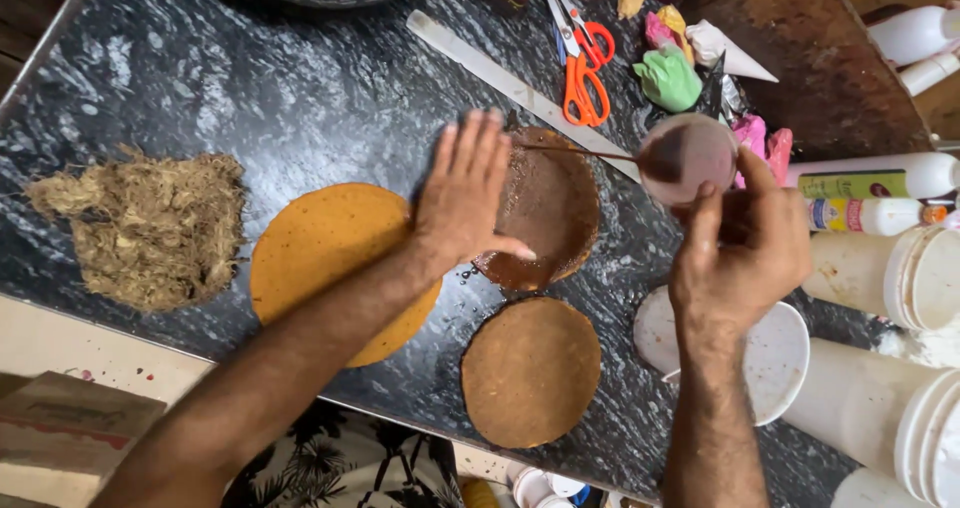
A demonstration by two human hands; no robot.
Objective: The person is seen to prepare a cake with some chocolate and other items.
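On the dark worktop (250,88), crumb heap (145,230), then orange disc (325,263) under the left hand (465,203), fingers released and flat against the syrup-wet cake layer (545,208); right hand (745,243), fingers grasping a small tilted cup (688,156), pours a thin stream.
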